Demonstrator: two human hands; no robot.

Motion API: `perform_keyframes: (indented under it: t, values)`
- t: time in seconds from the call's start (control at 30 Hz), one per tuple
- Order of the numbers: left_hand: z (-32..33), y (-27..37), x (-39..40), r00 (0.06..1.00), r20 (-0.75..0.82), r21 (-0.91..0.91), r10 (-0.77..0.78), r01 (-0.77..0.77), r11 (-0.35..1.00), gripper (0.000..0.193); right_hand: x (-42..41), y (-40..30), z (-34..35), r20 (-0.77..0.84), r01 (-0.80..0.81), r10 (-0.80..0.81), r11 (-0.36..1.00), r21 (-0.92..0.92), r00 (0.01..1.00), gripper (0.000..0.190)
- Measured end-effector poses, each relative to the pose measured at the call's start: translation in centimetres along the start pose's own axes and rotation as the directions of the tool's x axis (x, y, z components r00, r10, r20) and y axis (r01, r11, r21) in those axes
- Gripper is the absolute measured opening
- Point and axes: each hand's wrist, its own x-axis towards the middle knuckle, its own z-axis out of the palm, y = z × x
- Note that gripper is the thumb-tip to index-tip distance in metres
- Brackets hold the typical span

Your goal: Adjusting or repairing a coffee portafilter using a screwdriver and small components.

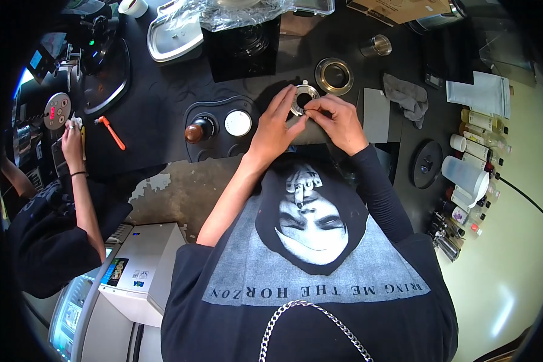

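A flat metal ring (299, 110) with a dark centre hole, possibly a coffee grinder burr, is between my hands near the counter's front edge. My left hand (273, 129) steadies its left side, fingers extended along the rim and thumb at the lower edge. With thumb and forefinger pinched together, my right hand (339, 121) touches the ring's lower right edge; anything small in that pinch is hidden. Just beyond lies a wider brass-coloured and steel ring (334, 76). To the left, a wood-handled coffee tamper (201, 130) and a white-topped round tool (238, 123) rest on a black tamping mat (217, 108).
Farther back are a steel cup (376, 45) and a metal tray (175, 38). A grey cloth (406, 99) lies right, with several bottles (479, 122) beyond. Left, a co-worker's hand (72, 140) is by a round control panel (57, 111) and an orange-handled brush (112, 133).
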Motion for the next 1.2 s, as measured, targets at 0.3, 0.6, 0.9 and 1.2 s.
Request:
perform_keyframes:
  t: [0.3, 0.6, 0.9, 1.2]
  values:
    - [-0.3, 0.2, 0.0, 1.0, 0.003, -0.04, -0.005, 0.005, 0.999, 0.066, 0.3, 0.0, 0.2, 0.021, -0.005, 0.005, 1.0, -0.027, 1.0, 0.016]
    - [-0.7, -0.1, -0.1, 1.0, 0.031, -0.043, 0.006, -0.005, 0.999, 0.066, 0.6, 0.2, -0.1, 0.065, -0.041, 0.04, 0.999, 0.004, 0.997, 0.017]
    - [-0.6, -0.1, 0.0, 1.0, 0.03, -0.064, 0.01, -0.008, 0.998, 0.065, 0.4, 0.3, -0.3, 0.08, 0.046, -0.04, 0.996, -0.072, 0.996, 0.017]
    - [-0.3, 0.8, -0.1, 1.0, 0.024, -0.066, -0.015, 0.017, 0.998, 0.064, -0.8, 2.5, -1.1, -0.14, -0.154, 0.161, 0.986, 0.063, 0.977, 0.015]
